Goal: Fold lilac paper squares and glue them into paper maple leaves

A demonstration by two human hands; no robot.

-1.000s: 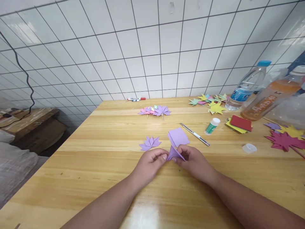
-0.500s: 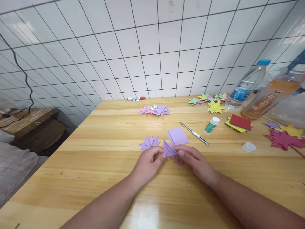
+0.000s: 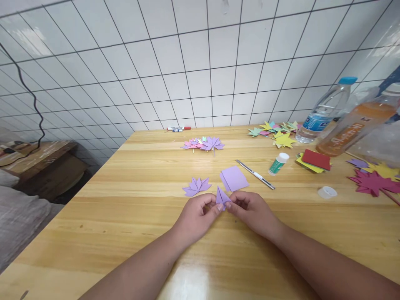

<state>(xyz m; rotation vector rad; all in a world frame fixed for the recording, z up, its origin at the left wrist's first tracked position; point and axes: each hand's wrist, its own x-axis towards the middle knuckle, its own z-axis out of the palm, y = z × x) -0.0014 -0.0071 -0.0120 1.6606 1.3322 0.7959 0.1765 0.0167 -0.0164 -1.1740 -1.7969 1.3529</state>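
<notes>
A small piece of folded purple paper (image 3: 222, 196) is pinched between my two hands, its pointed tip facing away from me. My left hand (image 3: 203, 212) grips its left side, thumb on top. On the right side, my right hand (image 3: 250, 211) holds it the same way, and the thumbs nearly meet at the lower edge. Just beyond my left hand lies a purple folded paper leaf (image 3: 196, 186). Square purple paper sheets (image 3: 235, 178) rest beyond the held piece, with a utility knife (image 3: 255, 174) to their right.
A glue stick (image 3: 278, 163), its cap (image 3: 327, 192) and coloured paper (image 3: 315, 160) lie to the right. Two bottles, a clear one (image 3: 323, 112) and an orange one (image 3: 353, 127), stand behind. Paper leaves (image 3: 212, 143) and markers (image 3: 178, 128) lie near the tiled wall.
The paper's right flap has been folded inward, making a narrower, more even point. My right hand has moved left, closer to my left hand.
</notes>
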